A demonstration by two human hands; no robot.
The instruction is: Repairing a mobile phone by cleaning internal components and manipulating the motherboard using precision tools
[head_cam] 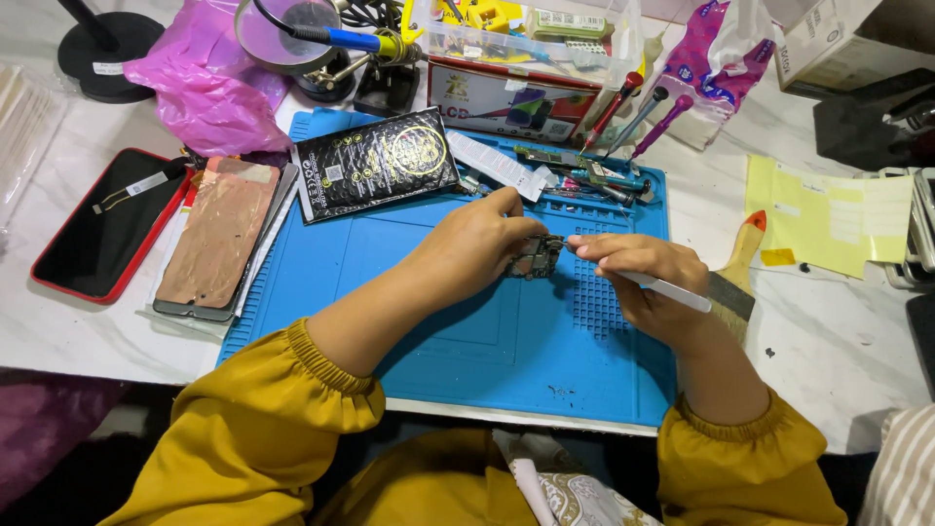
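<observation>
The small circuit board (538, 255) was held just above the blue repair mat (467, 341), pinched at its left edge by the left hand (477, 244), fingers closed tight on it. The right hand (638, 268) was curled around a slim white tool (672, 290), probably tweezers or a spudger, though its tip was too small to tell, touching the board's right edge. To do this well, the board wanted a steady, level hold, wrists braced on the mat, and only light pressure at the tip. A black battery (375, 161) lay near, at the mat's upper left.
</observation>
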